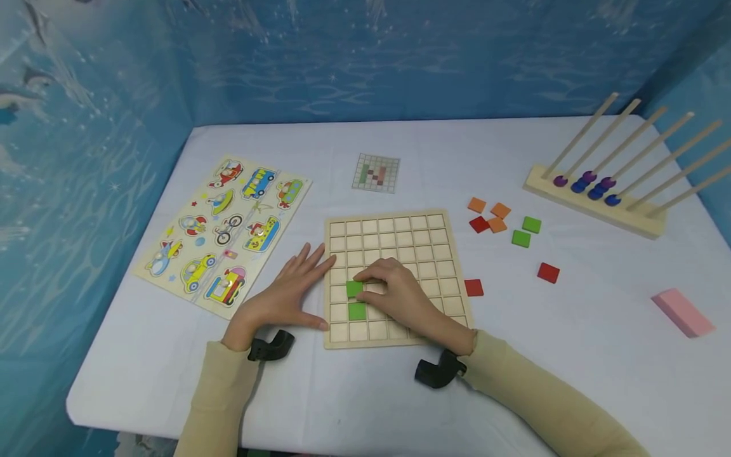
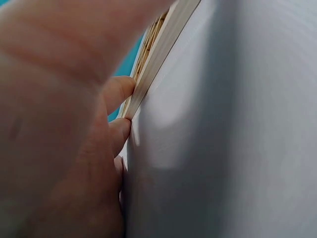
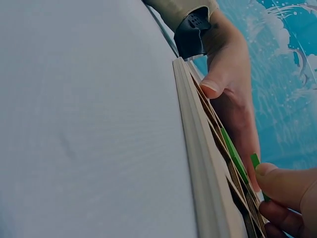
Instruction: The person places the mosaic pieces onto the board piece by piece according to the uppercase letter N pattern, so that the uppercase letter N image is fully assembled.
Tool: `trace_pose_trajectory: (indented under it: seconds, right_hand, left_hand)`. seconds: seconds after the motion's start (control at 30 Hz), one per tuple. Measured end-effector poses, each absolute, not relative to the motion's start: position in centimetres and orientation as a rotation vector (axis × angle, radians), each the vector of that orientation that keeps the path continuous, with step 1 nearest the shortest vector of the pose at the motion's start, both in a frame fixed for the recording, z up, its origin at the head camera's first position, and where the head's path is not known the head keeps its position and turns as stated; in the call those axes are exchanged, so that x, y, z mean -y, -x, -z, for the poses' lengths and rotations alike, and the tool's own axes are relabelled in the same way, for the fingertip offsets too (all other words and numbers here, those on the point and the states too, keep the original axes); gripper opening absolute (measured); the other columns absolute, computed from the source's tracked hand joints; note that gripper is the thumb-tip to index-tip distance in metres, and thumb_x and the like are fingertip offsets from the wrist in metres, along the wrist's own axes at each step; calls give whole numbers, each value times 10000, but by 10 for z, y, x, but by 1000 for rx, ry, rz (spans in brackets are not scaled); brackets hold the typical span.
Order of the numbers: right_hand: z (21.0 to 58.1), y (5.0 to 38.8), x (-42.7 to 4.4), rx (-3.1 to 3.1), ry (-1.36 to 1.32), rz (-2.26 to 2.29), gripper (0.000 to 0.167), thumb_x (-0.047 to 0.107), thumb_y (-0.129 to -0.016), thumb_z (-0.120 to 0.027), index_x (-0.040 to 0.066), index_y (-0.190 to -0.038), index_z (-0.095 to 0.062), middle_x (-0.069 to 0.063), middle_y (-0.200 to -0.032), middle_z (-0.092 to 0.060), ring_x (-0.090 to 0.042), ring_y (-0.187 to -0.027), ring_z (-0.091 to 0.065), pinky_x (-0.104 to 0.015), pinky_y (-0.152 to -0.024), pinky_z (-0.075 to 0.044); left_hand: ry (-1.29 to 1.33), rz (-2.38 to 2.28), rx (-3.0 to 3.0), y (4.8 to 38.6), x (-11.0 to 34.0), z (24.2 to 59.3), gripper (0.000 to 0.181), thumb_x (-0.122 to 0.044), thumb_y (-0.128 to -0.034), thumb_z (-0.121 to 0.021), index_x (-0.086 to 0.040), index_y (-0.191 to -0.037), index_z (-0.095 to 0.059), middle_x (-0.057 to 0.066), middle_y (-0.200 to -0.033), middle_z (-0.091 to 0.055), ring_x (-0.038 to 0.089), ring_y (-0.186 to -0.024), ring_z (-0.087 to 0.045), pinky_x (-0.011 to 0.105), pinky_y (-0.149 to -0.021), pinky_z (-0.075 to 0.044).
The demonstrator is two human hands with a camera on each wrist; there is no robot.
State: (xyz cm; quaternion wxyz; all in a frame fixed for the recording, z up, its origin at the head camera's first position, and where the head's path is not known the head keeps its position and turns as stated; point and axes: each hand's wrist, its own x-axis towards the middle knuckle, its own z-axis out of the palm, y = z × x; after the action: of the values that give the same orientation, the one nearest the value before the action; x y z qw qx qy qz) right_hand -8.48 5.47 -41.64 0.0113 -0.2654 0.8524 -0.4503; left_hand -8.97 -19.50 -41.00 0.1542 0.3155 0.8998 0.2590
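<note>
A wooden grid board (image 1: 394,339) lies on the white table, one green tile (image 1: 357,311) set in a cell of its second column near the bottom. Just above that tile, the right hand (image 1: 400,298) pinches another green tile (image 1: 354,289) between thumb and index finger; in the right wrist view this pinched tile (image 3: 255,160) is tilted up off the board. The left hand (image 1: 288,292) is spread at the board's left side, thumb and fingertips touching its edge. In the left wrist view, fingers (image 2: 120,91) rest against the board's side (image 2: 161,54).
A pattern card (image 1: 376,173) lies behind the board. Right of it are orange tiles (image 1: 476,204), green tiles (image 1: 532,225) and red tiles (image 1: 548,273). A vehicle puzzle (image 1: 228,235) lies left; a peg rack (image 1: 599,206) with beads and a pink block (image 1: 682,312) stand right.
</note>
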Motion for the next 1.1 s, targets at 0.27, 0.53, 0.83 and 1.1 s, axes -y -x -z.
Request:
trace_pose_trajectory:
  seconds: [0.27,0.53,0.83,1.1]
  right_hand:
    - [416,83,-53,-2703,861,1357,268,148,-719,-823,102,-961,-717,39,-941,-639,-136,-886,-498,-290,-759,-434]
    - [416,82,-53,-2712,880,1325,228,135,-726,-817,102,-933,-727,22,-948,-624,-161,-903,-493,-307,-774,-421]
    - [404,87,-65,-2706,842,1353,201,119,-777,-775,94,-970,-724,27,-968,-631,-151,-933,-527,-313,-783,-454]
    - [373,112,-142,-2813,609,1506,206,66,-842,-700,17,-1042,-693,-63,-1016,-654,-217,-950,-569,-429,-825,-438]
  left_hand:
    - [-899,-740,-2579,90,194,408,1130,-500,-647,-810,-87,-1498,-193,114,-1554,-12,302,-1385,118,504,-1081,0]
    - [-896,-739,-2578,89,194,407,1127,-487,-645,-816,-74,-1494,-202,129,-1551,-24,311,-1384,113,513,-1079,-4]
    - [-898,-744,-2575,91,193,409,1129,-477,-643,-821,-77,-1496,-198,126,-1552,-21,304,-1384,119,504,-1081,5]
    - [-893,-753,-2574,90,194,409,1145,-466,-625,-837,-70,-1493,-204,133,-1550,-27,301,-1384,120,481,-1086,12]
